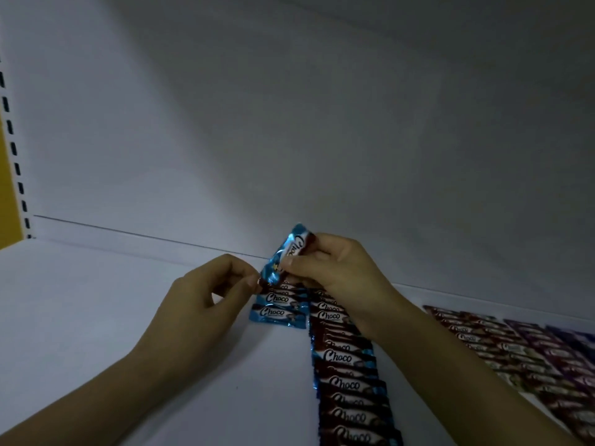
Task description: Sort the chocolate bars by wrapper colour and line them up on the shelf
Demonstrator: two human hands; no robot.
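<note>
My right hand (335, 268) grips a light-blue Choco bar (285, 255), holding it tilted above the white shelf (96, 317). My left hand (206, 300) pinches the bar's lower end between thumb and fingertips. Directly below lies a short row of light-blue bars (277, 309). Beside it on the right, a long column of dark-blue and brown Choco bars (347, 381) runs toward me, partly hidden under my right wrist.
Rows of red-brown bars (483, 339) and purple bars (563, 346) lie at the far right of the shelf. The white back wall (289, 123) rises behind. A slotted upright (14, 149) and a yellow panel (6, 188) stand at the left edge.
</note>
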